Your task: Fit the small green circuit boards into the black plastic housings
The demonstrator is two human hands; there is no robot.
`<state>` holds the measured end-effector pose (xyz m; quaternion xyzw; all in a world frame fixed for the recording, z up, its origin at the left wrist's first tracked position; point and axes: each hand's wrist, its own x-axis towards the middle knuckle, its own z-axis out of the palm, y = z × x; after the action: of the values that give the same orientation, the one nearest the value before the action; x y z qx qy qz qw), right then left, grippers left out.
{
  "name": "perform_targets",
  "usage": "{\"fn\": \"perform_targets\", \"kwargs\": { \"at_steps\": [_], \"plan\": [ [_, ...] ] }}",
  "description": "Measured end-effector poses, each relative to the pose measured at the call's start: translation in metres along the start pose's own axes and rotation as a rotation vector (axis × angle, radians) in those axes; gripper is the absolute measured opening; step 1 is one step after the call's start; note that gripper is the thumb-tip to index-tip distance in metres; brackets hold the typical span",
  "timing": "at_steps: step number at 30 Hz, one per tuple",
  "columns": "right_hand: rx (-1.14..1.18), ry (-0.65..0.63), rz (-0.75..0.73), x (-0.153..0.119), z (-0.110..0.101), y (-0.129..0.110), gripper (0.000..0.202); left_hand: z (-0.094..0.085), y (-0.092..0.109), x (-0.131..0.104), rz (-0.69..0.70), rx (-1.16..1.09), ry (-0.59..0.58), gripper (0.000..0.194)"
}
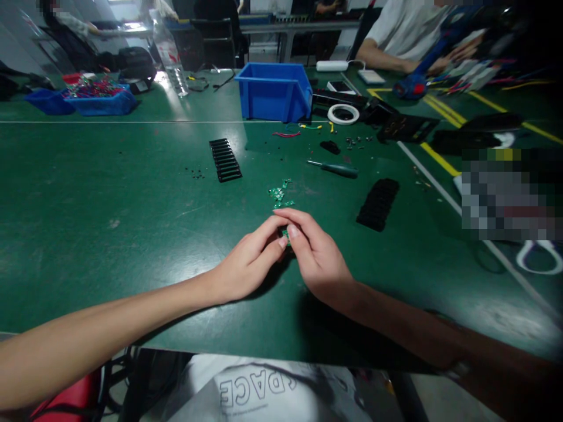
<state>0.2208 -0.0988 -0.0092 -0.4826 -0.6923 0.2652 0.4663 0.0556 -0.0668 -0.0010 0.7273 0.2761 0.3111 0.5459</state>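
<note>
Near the middle of the green table, my left hand (253, 258) and my right hand (319, 255) meet at the fingertips. Both are closed around a small green circuit board (285, 234), which shows between the thumbs; its lower part is hidden by the fingers. Just beyond the fingertips lies a loose group of small green boards (278, 193). A black slotted strip (225, 160) lies farther out on the left, with tiny dark bits beside it. To the right are a dark stack of black pieces (378, 205) and a green-handled screwdriver (336, 169).
A blue bin (275, 92) stands at the back centre, beside a white ring (343, 114) and black parts. Back left are a plastic bottle (170, 55) and a blue tray of red pieces (101, 99). Another person's arm (387, 58) reaches in at the back right.
</note>
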Motion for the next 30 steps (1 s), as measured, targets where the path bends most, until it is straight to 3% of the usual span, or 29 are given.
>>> {"fn": "perform_targets", "kwargs": {
  "at_steps": [20, 30],
  "plan": [
    [0.073, 0.003, 0.059, 0.0018, -0.001, 0.0007, 0.034, -0.0026, 0.0008, -0.0003, -0.001, 0.015, -0.015, 0.036],
    [0.113, 0.012, 0.0, 0.0019, -0.0006, 0.0049, 0.031, -0.0018, -0.0043, 0.001, 0.046, 0.06, 0.002, 0.037]
  ]
}}
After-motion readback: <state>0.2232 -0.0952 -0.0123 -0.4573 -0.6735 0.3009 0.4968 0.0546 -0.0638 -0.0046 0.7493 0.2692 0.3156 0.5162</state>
